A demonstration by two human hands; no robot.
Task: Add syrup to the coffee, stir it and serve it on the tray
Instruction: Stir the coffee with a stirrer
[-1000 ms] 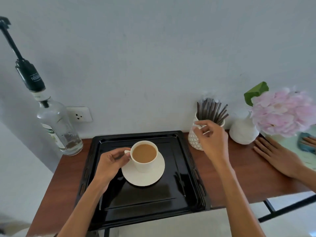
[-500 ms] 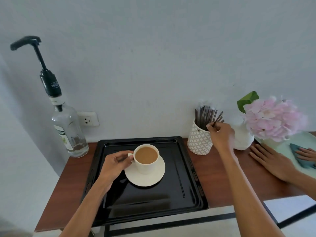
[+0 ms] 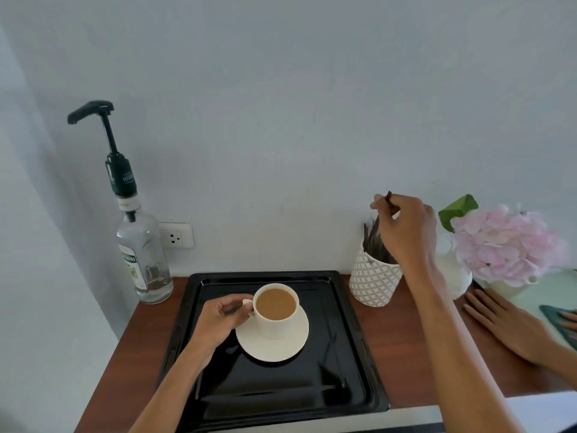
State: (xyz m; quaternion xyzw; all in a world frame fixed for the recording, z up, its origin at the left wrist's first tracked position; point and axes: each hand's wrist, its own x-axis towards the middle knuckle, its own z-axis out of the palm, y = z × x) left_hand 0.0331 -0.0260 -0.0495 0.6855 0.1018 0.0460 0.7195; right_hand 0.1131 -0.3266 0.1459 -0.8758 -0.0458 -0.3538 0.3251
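Right hand (image 3: 406,232) has lifted a stirrer (image 3: 389,200) from the holder (image 3: 374,284).

Tray (image 3: 352,354) sits centre-bottom of frame on the table (image 3: 402,348). Saucer (image 3: 274,348) on the tray, toward its back half; cup (image 3: 276,310) on the saucer. Left hand (image 3: 218,323) on the tray, touching the cup's left side. Pump bottle (image 3: 142,251) upper left, off the tray's back-left corner; wall socket (image 3: 175,235) just right of it. Stick holder (image 3: 374,282) right of the tray, sticks (image 3: 373,239) in it, right hand (image 3: 406,229) above. Vase of flowers (image 3: 505,242) far right.
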